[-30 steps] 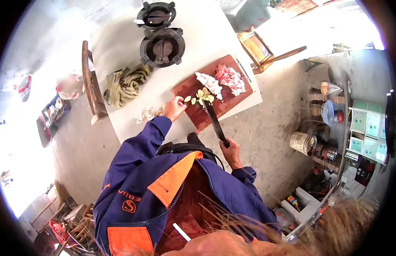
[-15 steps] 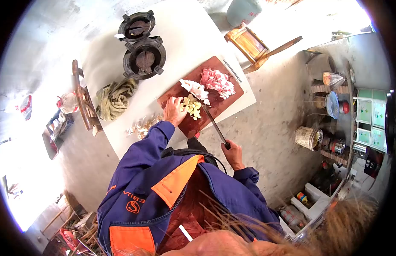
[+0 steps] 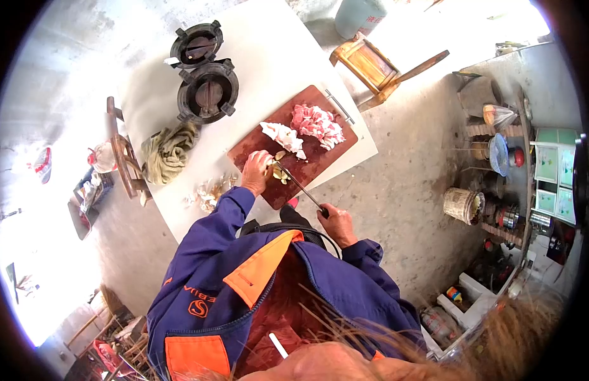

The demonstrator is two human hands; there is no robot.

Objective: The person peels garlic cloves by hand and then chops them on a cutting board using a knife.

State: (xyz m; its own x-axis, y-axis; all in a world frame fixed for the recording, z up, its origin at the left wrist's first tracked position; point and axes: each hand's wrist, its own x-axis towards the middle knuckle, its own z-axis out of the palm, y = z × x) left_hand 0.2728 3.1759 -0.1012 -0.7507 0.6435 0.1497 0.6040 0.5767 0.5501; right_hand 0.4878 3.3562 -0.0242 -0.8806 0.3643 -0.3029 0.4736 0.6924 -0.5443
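Observation:
My right hand [image 3: 338, 223] is closed round the dark handle of a kitchen knife [image 3: 299, 187]. Its blade slants up across the red-brown cutting board [image 3: 310, 166], the tip close to my left fingers. With fingers curled and pressed down, my left hand [image 3: 256, 171] grips pale yellow garlic at the board's left edge, mostly hidden under the fingertips. More garlic pieces [image 3: 280, 175] lie beside the blade. Whitish, fatty meat slices [image 3: 283, 138] sit further up the board, and a heap of pink meat slices [image 3: 317, 125] lies at its far right.
The white table [image 3: 269, 51] also bears two dark round stove-like pieces [image 3: 209, 95], a crumpled green cloth [image 3: 169, 152] and papery peelings [image 3: 210, 192]. A wooden chair [image 3: 371, 63] stands at the far right corner, another chair [image 3: 124, 155] at the left. Shelves with a bucket [image 3: 461, 204] are at right.
The knife and my right hand have moved left, bringing the blade over the garlic, much of which is now covered. My left hand has shifted slightly down and left.

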